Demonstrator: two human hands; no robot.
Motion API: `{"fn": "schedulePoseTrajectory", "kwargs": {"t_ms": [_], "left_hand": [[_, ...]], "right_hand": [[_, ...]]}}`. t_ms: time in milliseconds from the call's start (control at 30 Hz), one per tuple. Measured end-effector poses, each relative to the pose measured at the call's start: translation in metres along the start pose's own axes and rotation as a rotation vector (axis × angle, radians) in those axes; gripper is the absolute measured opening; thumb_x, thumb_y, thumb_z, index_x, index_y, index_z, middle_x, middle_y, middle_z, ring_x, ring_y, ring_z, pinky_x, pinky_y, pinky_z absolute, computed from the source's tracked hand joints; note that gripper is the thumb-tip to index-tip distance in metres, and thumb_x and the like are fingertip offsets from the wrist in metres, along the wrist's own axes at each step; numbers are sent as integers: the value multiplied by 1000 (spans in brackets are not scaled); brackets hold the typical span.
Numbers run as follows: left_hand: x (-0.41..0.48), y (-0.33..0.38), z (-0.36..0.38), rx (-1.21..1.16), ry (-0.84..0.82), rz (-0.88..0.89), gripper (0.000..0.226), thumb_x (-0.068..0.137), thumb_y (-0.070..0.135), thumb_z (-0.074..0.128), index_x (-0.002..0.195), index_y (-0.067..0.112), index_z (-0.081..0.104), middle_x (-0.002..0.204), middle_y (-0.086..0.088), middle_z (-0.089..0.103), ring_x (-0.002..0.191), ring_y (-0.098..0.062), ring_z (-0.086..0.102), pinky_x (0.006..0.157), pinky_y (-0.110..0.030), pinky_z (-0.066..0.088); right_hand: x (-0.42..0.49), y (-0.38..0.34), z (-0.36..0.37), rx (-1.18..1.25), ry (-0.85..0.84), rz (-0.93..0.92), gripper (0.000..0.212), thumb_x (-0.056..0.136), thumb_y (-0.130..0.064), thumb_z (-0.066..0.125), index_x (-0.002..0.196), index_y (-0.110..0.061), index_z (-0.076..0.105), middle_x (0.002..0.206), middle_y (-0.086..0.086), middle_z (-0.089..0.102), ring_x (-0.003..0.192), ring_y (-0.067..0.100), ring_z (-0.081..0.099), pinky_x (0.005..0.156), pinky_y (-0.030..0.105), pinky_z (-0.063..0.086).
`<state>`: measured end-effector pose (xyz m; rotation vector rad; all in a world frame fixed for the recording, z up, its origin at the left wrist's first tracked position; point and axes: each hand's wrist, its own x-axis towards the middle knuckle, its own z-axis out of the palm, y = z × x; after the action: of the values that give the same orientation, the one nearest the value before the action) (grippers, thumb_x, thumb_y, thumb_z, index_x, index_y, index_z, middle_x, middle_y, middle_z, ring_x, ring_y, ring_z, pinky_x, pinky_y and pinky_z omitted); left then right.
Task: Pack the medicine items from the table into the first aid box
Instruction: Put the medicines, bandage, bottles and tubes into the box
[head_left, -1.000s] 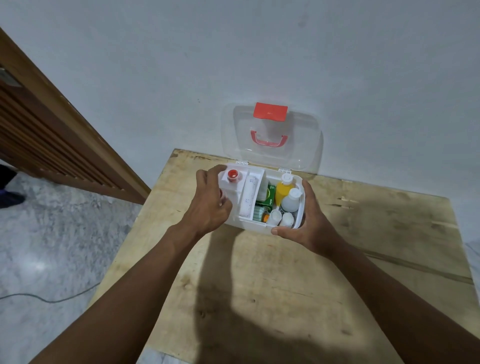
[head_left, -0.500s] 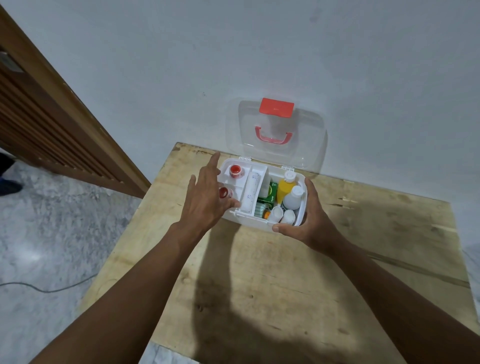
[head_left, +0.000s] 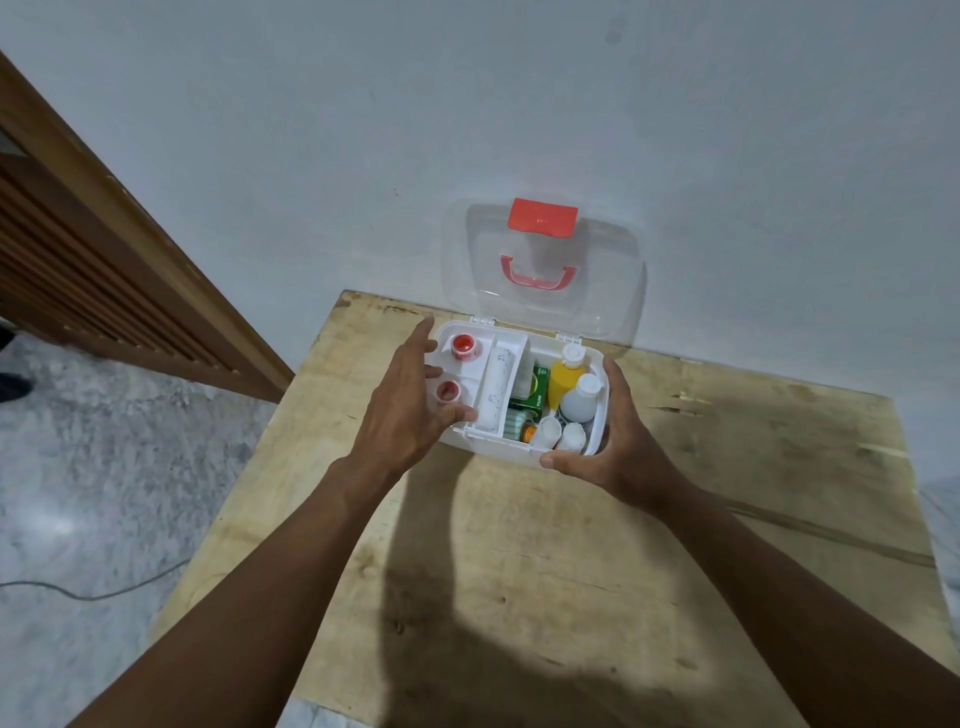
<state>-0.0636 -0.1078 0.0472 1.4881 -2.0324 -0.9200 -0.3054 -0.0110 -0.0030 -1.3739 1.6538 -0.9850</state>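
Note:
The white first aid box (head_left: 511, 456) stands open at the table's far edge, its clear lid (head_left: 613, 291) with red latch and handle leaning on the wall. A white tray in its left half holds two red tape rolls (head_left: 461, 345) and a white gauze roll (head_left: 496, 387). The right half holds a green carton (head_left: 535, 397), a yellow bottle (head_left: 563, 379) and several white bottles (head_left: 582, 402). My left hand (head_left: 402, 410) hovers at the tray's left side with fingers spread, the thumb touching the tray's front. My right hand (head_left: 615, 441) grips the box's right front corner.
The wooden table (head_left: 571, 571) has worn boards and a bare top around the box. A grey wall rises right behind the lid. A wooden slatted door (head_left: 78, 249) stands at the left, with marble floor and a thin cable (head_left: 88, 592) below it.
My left hand has let go of the tray and opened, fingers spreading and lifting off its left side. The tray now sits in the box. My right hand has kept its hold.

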Motion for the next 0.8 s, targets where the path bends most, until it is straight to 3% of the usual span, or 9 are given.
{"fn": "schedulePoseTrajectory", "kwargs": {"t_ms": [233,333,400,467,533,633,700,767,800], "left_hand": [[-7,4,0,-88,42,10,102,68,25,90,150,21,29,147,0,45,126,-12,47,98,-28,42],[-10,5,-2,-104,79,-14,105,66,32,90,150,21,29,150,0,40,131,-12,41,102,-30,39],[-12,4,-5,-169,28,3,100,63,36,92,145,23,36,140,12,47,122,0,46,98,-24,43],[-12,2,-7,-212,-67,82,82,61,39,91,130,26,50,123,21,58,109,6,56,84,-16,51],[-13,-1,-8,-220,-115,108,78,61,44,89,128,31,52,120,20,63,108,3,60,78,-8,49],[-13,-8,-6,-247,-133,100,81,62,44,90,130,32,47,121,20,61,109,5,58,76,-4,47],[-12,-12,-4,-274,-157,120,86,62,38,92,133,30,44,125,19,60,112,2,58,80,-8,49],[-11,-15,-4,-330,-183,158,90,63,31,92,136,26,42,128,16,58,117,-2,58,86,-12,51],[-11,-17,-4,-349,-179,160,90,63,29,93,137,26,41,128,16,58,117,-2,58,86,-12,51]], "right_hand": [[-2,-5,-1,-4,-10,-6,120,59,-33,97,152,-39,20,147,-13,44,136,15,49,110,47,48],[-4,-9,-2,-8,-20,-27,116,61,-27,96,149,-40,23,145,-13,47,133,15,52,108,46,49],[-5,-10,-3,-22,-27,-28,116,62,-24,96,151,-38,22,145,-12,47,133,17,53,108,47,50],[-4,-12,-4,-21,-37,-22,116,63,-24,96,151,-39,22,144,-13,48,133,16,53,107,46,51],[-5,-15,-4,-18,-52,4,115,62,-28,97,145,-54,21,144,-18,47,131,11,54,107,39,51],[-7,-19,-6,-37,-64,57,112,62,-26,96,123,-79,18,139,-23,47,124,-3,56,97,18,53],[-8,-24,-7,-47,-82,92,114,62,-24,96,133,-70,21,141,-17,49,125,3,57,99,23,53],[-8,-30,-6,-12,-100,129,121,60,-22,97,150,-45,19,144,-10,49,128,10,57,106,39,52],[-8,-33,-5,-13,-104,162,122,61,-20,97,152,-37,17,145,-12,49,129,8,56,109,40,50]]}}
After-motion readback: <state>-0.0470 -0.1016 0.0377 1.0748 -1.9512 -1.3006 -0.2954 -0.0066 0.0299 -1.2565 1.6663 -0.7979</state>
